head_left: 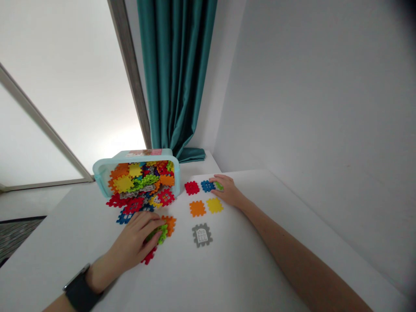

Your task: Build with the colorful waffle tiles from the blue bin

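My left hand [136, 240] rests on the white table [227, 277] with its fingers closed on a green toothed tile [160, 233]; an orange tile [170, 223] and a red tile [148, 256] lie partly under it. My right hand [227, 190] reaches far forward and presses a small green tile [219, 186] down beside a blue tile [207, 186]. A red tile [192, 187], an orange tile [197, 208], a yellow tile [214, 205] and a grey window tile [202, 235] lie flat between my hands.
A pale blue plastic tub [104, 170] lies tipped on its side at the back left, with several coloured tiles spilling from its mouth. Behind it hang a teal curtain [175, 73] and a window frame. A white wall runs along the right.
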The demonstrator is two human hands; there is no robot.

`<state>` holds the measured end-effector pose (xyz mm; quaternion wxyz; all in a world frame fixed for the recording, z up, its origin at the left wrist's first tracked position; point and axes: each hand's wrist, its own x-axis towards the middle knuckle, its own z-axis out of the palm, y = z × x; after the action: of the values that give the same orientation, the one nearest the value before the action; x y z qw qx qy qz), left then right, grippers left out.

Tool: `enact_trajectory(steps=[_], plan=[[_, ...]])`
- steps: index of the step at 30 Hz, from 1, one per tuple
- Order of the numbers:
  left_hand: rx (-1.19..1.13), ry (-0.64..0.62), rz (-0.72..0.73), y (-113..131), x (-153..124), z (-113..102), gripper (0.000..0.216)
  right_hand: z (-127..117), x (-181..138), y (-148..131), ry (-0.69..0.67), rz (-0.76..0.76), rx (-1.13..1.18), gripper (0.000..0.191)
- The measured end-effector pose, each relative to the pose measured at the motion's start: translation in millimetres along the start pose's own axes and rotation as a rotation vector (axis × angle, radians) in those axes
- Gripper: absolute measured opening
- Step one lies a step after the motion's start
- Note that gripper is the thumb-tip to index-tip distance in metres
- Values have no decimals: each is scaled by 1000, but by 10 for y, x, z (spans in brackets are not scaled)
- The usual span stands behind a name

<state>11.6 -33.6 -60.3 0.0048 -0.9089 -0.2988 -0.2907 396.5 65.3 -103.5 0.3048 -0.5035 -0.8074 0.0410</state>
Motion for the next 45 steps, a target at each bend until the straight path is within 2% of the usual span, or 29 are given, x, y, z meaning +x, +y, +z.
enact_trajectory(steps=[21,27,34,45], plan=[[-4,-21,-10,26,15,-23,21,-2,-6,-23,-28,10,-42,39],[-2,-33,0,-4,-9,0,21,-25,-5,-45,-40,3,-7,46],[-10,-45,-2,-59,-63,61,23,-30,8,-28,-87,-19,-13,40],[-13,-53,0,-62,-64,58,22,2,-2,12,-50,-27,-19,30]])
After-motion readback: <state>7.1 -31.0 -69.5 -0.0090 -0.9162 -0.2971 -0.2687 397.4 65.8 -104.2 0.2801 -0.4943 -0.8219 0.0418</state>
